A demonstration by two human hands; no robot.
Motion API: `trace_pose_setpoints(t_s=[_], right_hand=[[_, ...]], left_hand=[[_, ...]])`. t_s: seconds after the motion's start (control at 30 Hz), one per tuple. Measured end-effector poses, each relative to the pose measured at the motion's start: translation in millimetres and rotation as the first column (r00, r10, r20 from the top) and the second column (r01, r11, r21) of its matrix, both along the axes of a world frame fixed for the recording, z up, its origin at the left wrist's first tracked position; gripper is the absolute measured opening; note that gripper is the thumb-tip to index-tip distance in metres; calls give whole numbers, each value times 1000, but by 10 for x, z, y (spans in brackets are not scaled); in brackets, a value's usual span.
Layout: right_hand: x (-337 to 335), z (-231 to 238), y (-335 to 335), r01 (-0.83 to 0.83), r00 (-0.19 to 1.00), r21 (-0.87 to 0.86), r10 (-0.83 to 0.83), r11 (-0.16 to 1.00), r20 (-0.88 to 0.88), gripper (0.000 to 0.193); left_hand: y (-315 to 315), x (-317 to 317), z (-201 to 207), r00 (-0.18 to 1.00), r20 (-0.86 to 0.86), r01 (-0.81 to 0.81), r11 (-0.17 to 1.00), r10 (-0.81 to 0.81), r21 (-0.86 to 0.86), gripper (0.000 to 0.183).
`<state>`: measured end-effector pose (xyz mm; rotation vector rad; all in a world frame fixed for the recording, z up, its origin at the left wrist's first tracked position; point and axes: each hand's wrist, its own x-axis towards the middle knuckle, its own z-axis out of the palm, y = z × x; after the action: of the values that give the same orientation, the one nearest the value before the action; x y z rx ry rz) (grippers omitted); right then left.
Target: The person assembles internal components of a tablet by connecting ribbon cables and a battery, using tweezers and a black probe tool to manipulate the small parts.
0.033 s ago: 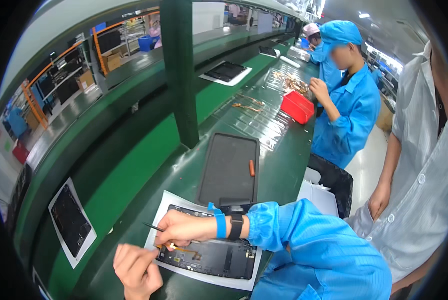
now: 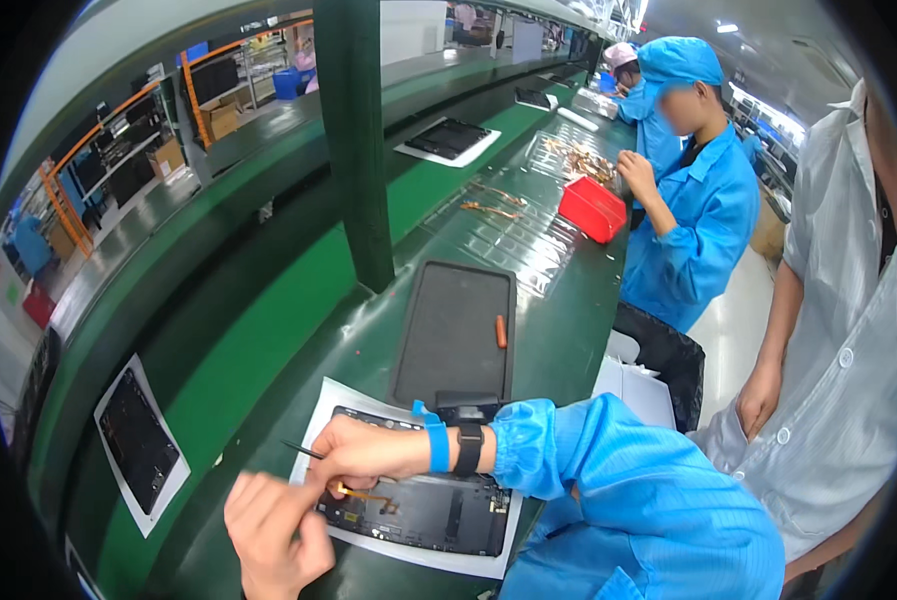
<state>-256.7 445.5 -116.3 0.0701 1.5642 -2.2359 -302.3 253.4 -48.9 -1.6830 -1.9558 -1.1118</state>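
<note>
My right hand point(image 2: 353, 452), with a blue band and a black watch at the wrist, is closed on a thin dark pen-like tool point(image 2: 301, 449) that sticks out to the left. It hovers over a black electronic device panel point(image 2: 438, 515) lying on a white sheet point(image 2: 320, 405). An orange flat flex cable point(image 2: 366, 494) lies on the panel just below my right fingers. My left hand point(image 2: 280, 530) is beside the panel's left end, its fingers curled in and slightly blurred, close to my right fingertips. Whatever it pinches is hidden.
Beyond the panel lies a dark grey tray point(image 2: 455, 335) with a reddish-brown stick point(image 2: 501, 331). Farther along are clear plastic trays point(image 2: 518, 250), a red bin point(image 2: 593, 208) and a co-worker point(image 2: 693, 220). A green post point(image 2: 353, 150) rises behind. Another panel point(image 2: 138, 440) rests at left; a person point(image 2: 818, 400) stands right.
My left hand has shifted slightly up and right, closer to my right fingertips. My right hand stays almost where it was, still holding the dark tool.
</note>
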Motion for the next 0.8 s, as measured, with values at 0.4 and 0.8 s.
trace_pose_setpoints(t_s=[0.4, 0.8], right_hand=[[-101, -35, 135, -31, 997, 70, 26, 997, 69, 18], [1, -268, 210, 67, 985, -106, -83, 992, -154, 17]], left_hand=[[1470, 765, 1132, 938, -13, 346, 938, -346, -23, 6], [1217, 412, 1049, 920, -3, 392, 920, -392, -1, 41]])
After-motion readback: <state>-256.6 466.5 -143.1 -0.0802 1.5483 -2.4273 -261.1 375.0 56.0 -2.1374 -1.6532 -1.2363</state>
